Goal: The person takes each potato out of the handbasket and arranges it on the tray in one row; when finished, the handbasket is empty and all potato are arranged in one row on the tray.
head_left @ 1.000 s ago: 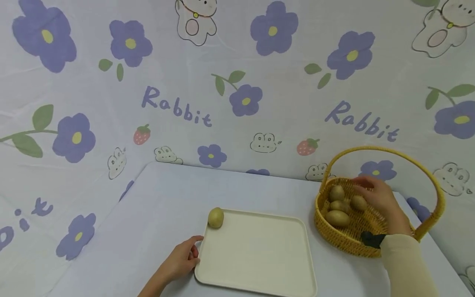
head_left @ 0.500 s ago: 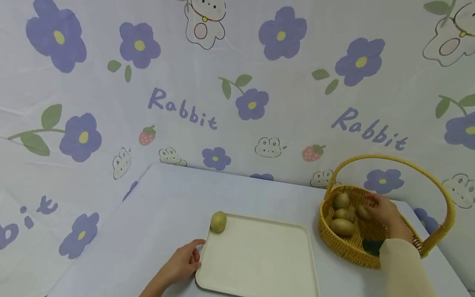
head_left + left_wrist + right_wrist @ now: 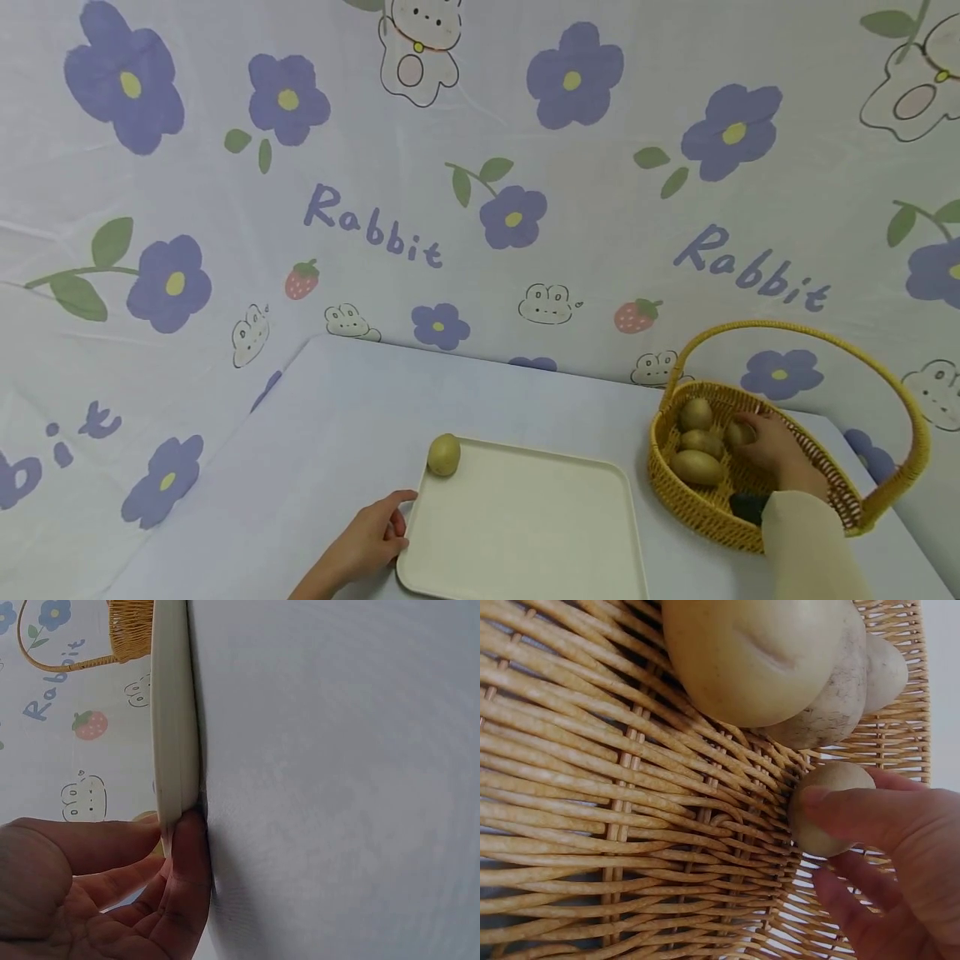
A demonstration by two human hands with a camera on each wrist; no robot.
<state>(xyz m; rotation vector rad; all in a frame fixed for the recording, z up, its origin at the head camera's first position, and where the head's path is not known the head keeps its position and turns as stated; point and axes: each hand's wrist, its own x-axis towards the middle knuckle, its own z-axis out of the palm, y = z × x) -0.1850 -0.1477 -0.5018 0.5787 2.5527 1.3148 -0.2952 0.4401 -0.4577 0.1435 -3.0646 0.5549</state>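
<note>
Right up close, the left hand [image 3: 365,537] pinches the left rim of the tray [image 3: 525,525], thumb above, finger beneath; farther out, beyond the tray's right side, the right hand [image 3: 776,454] grasps a potato [image 3: 817,834] inside the basket [image 3: 696,510], its long axis hard to read, three more potatoes [image 3: 702,444] just left

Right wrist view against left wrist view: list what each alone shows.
Only the right wrist view shows the right hand pinching a potato, with three more potatoes in the wicker basket. Only the left wrist view shows the left hand gripping the cream tray, plus the "Rabbit"-printed backdrop. Both share the basket: inside in the first, outer wall and handle in the second.
</note>
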